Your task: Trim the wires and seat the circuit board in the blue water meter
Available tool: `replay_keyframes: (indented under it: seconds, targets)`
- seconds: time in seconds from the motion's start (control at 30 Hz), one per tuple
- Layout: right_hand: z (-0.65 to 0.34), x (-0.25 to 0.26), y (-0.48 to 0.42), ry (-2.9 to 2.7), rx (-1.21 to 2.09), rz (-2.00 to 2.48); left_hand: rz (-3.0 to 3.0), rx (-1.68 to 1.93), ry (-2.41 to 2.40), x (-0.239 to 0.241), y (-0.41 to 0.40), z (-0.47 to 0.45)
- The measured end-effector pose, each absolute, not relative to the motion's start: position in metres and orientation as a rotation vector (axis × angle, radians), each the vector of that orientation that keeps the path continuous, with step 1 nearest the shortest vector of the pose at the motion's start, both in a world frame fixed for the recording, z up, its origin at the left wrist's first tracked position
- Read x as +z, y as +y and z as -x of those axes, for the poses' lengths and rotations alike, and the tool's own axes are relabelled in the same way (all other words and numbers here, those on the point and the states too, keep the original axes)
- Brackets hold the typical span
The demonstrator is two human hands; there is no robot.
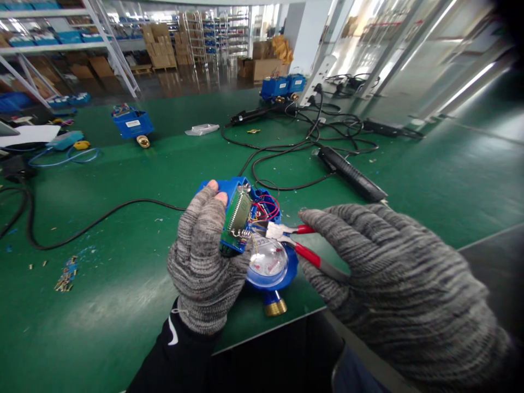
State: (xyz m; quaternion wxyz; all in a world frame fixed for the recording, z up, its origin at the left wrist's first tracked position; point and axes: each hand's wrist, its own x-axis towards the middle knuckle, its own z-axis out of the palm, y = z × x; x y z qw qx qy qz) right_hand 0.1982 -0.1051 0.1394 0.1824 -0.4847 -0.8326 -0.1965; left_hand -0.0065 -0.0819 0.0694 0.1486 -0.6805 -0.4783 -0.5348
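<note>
Grey gloves, blue meter [270, 267], red cutters [301, 243] at the near edge

Grey knit covers both hands on my feed. My left hand [204, 256] is wrapped around the meter's blue housing and the green circuit board [237, 217]. The bare thumb tip sits on top of the casing, and the board is tipped up on edge with its display facing right. My right hand [388, 278] is closed on the red handles of the cutters. Their metal tip sits right at the board's lower edge, beside the bundle of red wires [268, 207]; I can't tell whether it bites a wire. The meter stands on the green desk [123, 284] just inside the near edge, clear round dial facing up, brass fitting [275, 307] pointing toward me.

Moving out: a black power screwdriver [352, 174] lies just beyond the right hand, its cord looping behind the meter. A thick black cable [82, 226] runs off toward the left edge. Small brass bits [65, 275] are scattered near the left of the desk. Further back I see a second meter [133, 124] toward the far left, a clear plastic bag [202, 129] mid-desk, a second screwdriver [249, 115], and two blue units [284, 86] at the far edge. Shelving [61, 33] and cartons [159, 43] stand in the room behind.
</note>
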Motion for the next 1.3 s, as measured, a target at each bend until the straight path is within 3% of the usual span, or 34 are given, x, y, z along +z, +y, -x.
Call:
replay_keyframes:
  seconds: [0.5, 0.77, 1.0, 1.3]
  targets:
    - [-0.182, 0.148, -0.102, -2.395, -0.652, 1.497, 1.913, -1.407, -1.343, 0.076, -0.083, 0.004]
    - [-0.174, 0.157, -0.094, -2.496, -0.435, 1.723, 1.973, -1.417, -1.311, 0.075, -0.085, 0.005]
    - [-0.175, 0.154, -0.081, -2.614, -0.427, 1.629, 1.986, -1.379, -1.267, 0.078, -0.082, 0.005]
    - [-0.177, 0.156, -0.063, -2.683, -0.109, 1.575, 1.989, -1.354, -1.242, 0.081, -0.08, 0.005]
